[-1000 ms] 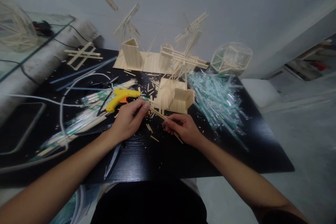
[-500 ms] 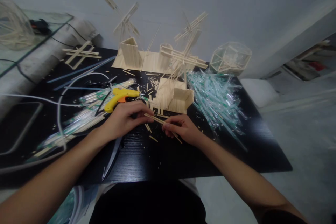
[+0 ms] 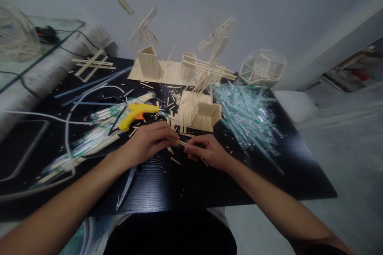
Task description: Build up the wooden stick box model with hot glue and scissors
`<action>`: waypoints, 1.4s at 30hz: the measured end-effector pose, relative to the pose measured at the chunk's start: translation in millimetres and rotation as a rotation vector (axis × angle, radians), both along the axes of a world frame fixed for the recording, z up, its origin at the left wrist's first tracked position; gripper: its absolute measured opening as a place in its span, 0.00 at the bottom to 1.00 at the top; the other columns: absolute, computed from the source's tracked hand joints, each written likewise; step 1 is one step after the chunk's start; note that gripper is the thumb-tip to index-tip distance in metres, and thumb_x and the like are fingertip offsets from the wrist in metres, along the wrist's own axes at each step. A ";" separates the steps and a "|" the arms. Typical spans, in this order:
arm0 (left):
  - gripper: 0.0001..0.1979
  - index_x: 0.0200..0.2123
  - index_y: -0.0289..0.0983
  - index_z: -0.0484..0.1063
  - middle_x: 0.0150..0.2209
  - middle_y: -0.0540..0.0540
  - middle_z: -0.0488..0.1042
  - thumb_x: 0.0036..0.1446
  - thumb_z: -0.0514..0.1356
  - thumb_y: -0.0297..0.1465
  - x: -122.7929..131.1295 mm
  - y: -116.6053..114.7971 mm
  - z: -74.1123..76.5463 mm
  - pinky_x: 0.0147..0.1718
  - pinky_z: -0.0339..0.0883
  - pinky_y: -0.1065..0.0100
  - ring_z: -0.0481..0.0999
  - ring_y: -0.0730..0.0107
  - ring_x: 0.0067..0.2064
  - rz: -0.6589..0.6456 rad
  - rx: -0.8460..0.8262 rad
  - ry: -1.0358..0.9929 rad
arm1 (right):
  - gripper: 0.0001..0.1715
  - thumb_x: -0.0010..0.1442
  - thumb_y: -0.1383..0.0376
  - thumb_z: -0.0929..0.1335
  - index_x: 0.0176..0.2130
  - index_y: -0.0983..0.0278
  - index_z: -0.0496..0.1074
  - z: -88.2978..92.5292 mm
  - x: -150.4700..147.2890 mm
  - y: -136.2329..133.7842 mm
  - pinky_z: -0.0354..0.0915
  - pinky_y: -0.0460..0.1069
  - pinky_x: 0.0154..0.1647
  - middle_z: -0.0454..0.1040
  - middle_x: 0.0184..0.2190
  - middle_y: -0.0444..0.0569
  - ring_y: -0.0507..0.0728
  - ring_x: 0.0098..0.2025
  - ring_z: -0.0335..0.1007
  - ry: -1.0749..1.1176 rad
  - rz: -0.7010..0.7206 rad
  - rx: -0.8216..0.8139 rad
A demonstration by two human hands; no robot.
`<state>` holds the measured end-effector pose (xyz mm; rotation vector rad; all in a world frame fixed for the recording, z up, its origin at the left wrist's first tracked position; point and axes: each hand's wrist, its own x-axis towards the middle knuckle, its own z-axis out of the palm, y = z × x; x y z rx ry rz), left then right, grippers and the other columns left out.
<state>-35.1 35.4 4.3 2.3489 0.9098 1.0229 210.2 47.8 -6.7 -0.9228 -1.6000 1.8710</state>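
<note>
Over the table's near middle, my left hand [image 3: 152, 139] and my right hand [image 3: 209, 151] grip thin wooden sticks [image 3: 182, 142] between thumb and fingers. The left fingers cover the far end; the near end sticks out below the right hand. How many sticks there are, I cannot tell. Just beyond my hands stands a small open box of sticks [image 3: 208, 116] on a flat stick base. A yellow glue gun [image 3: 134, 114] lies behind my left hand, its nozzle pointing right. Short cut sticks [image 3: 175, 161] are scattered around and beneath my fingers.
Wrapped sticks [image 3: 89, 139] lie left, beside a white cable [image 3: 68, 127]. Empty-looking plastic wrappers [image 3: 245, 115] heap up on the right. Stick windmill models [image 3: 149, 63] line the wall, near a clear faceted frame [image 3: 263, 65]. A curved tool [image 3: 127, 187] rests near the front edge.
My left hand has slid along the sticks toward my right hand and covers their far end, which showed before. The right hand keeps its hold, slightly lower in view.
</note>
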 end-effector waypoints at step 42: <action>0.05 0.35 0.38 0.81 0.33 0.50 0.81 0.63 0.65 0.32 0.6 3.9 6.6 0.37 0.70 0.71 0.78 0.71 0.35 0.283 -0.143 -0.087 | 0.17 0.57 0.54 0.77 0.32 0.66 0.79 -3.3 4.0 4.2 0.60 0.44 0.23 0.73 0.22 0.42 0.48 0.22 0.65 0.165 -0.124 -0.226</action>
